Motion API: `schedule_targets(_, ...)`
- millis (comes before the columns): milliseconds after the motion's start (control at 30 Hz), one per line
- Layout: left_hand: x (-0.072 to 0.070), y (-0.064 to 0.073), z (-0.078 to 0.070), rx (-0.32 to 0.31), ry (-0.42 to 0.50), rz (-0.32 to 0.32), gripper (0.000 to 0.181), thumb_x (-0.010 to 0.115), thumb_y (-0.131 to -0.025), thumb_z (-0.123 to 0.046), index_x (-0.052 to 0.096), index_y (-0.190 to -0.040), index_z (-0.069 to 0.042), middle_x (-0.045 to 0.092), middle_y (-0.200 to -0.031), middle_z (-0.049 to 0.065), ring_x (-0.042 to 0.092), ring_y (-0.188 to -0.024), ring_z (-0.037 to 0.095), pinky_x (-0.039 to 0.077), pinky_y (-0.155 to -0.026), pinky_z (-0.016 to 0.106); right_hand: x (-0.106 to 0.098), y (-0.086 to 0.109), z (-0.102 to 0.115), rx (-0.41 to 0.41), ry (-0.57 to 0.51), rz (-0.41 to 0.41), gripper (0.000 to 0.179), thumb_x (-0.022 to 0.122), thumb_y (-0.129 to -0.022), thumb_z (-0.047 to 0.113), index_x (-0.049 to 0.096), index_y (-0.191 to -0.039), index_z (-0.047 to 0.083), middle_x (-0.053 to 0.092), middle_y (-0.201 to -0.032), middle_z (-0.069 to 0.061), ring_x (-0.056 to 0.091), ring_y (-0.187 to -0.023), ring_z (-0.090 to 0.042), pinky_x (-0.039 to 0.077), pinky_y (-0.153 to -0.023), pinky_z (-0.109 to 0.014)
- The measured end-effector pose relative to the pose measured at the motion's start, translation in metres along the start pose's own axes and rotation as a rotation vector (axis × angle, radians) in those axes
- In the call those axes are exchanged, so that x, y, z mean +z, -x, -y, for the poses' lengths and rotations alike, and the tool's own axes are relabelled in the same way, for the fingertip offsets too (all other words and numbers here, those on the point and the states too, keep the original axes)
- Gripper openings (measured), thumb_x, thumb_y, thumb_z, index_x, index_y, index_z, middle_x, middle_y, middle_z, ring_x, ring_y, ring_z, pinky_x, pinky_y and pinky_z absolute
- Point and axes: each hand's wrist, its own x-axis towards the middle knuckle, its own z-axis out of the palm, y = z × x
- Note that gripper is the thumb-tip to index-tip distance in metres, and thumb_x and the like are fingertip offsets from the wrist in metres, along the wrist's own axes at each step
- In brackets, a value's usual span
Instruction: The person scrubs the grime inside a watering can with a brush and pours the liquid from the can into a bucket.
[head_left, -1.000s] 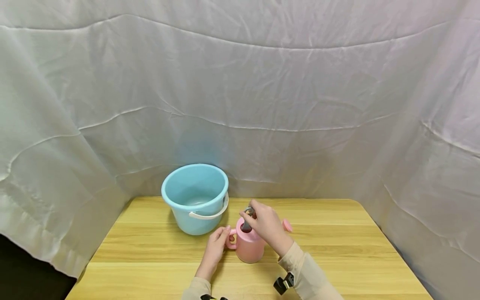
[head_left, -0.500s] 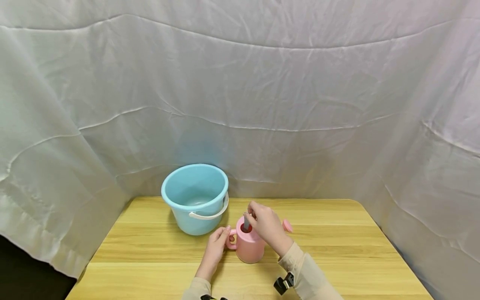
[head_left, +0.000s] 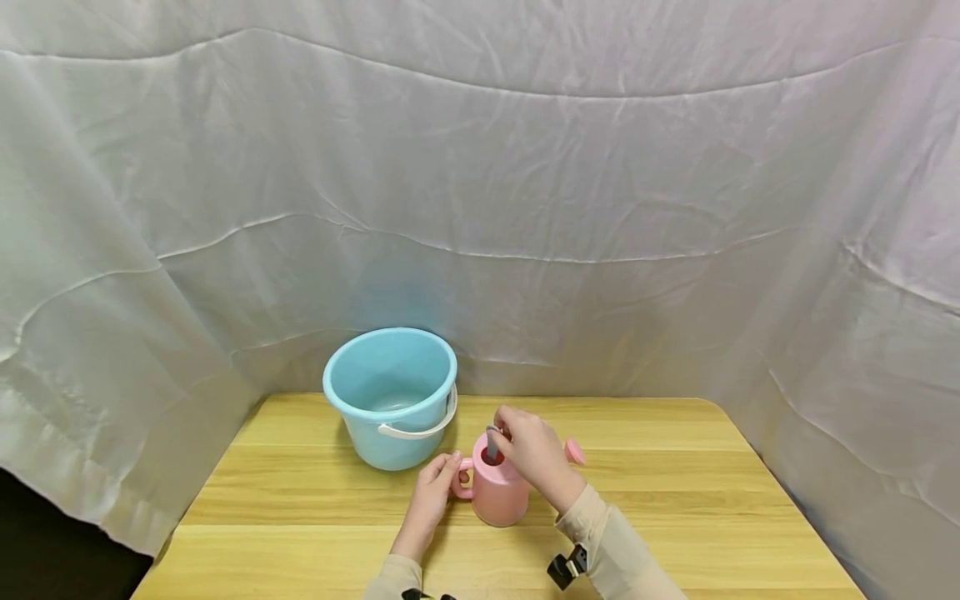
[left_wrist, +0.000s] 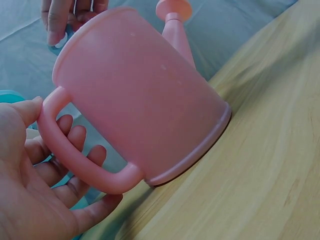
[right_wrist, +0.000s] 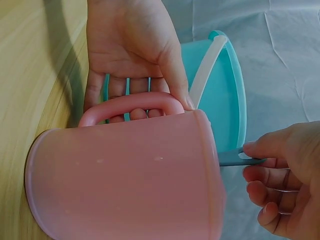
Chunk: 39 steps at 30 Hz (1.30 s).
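Crumpled white sheeting walls in a pale wooden table (head_left: pixel 675 500). At its middle stands a pink plastic watering can with a side spout (head_left: pixel 498 492), and a light-blue plastic bucket with a white handle (head_left: pixel 392 400) sits at its ten o'clock, close by. My left hand (head_left: pixel 433 492) lies relaxed and open-fingered against the can's loop handle (left_wrist: pixel 75 155) — steadying it, not gripping. My right hand (head_left: pixel 534 454) pinches a slim grey stirring stick (head_left: pixel 492 443) dipped into the can's mouth. I judge a hard stir could tip the can or slop its contents, since only loose fingers brace it.
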Motion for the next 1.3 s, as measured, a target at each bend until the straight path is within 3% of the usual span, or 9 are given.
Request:
schedule_targets(300,0.000,0.001,0.000,-0.003,-0.002,-0.001,0.051,0.052,-0.101,-0.032,0.049,-0.090,0.017,0.055,-0.083,0.013,0.060,-0.064,0.020,0.059,-0.079,0.053,-0.004,-0.004,0.000,-0.033,0.003,-0.020,0.020,0.077,-0.081,0.016,0.058,-0.075,0.016,0.052,-0.064,0.007,0.041,-0.056,-0.005,0.033,-0.049,-0.018)
schedule_targets(633,0.000,0.000,0.000,-0.006,0.000,-0.001,0.050,0.052,-0.101,-0.032,0.050,-0.091,0.017,0.056,-0.085,0.016,0.061,-0.064,0.020,0.061,-0.078,0.049,-0.018,-0.012,0.002,-0.030,0.028,0.009,0.018,0.074,-0.085,0.018,0.058,-0.077,0.015,0.052,-0.065,0.006,0.042,-0.056,-0.005,0.034,-0.049,-0.018)
schedule_targets(933,-0.001,-0.001,0.000,-0.006,-0.006,-0.001,0.050,0.052,-0.101,-0.033,0.051,-0.092,0.016,0.055,-0.083,0.014,0.060,-0.064,0.020,0.060,-0.079,0.051,-0.033,-0.020,0.007,-0.068,0.045,-0.043,0.020,0.076,-0.083,0.017,0.058,-0.075,0.015,0.051,-0.064,0.007,0.042,-0.056,-0.005,0.034,-0.049,-0.019)
schedule_targets(1300,0.000,0.001,-0.002,-0.010,-0.007,0.000,0.050,0.053,-0.100,-0.033,0.051,-0.092,0.017,0.055,-0.084,0.015,0.061,-0.065,0.021,0.059,-0.080,0.053,-0.034,-0.016,0.008,-0.060,0.075,-0.002,0.020,0.075,-0.084,0.021,0.057,-0.076,0.017,0.049,-0.064,0.009,0.040,-0.055,-0.005,0.032,-0.047,-0.019)
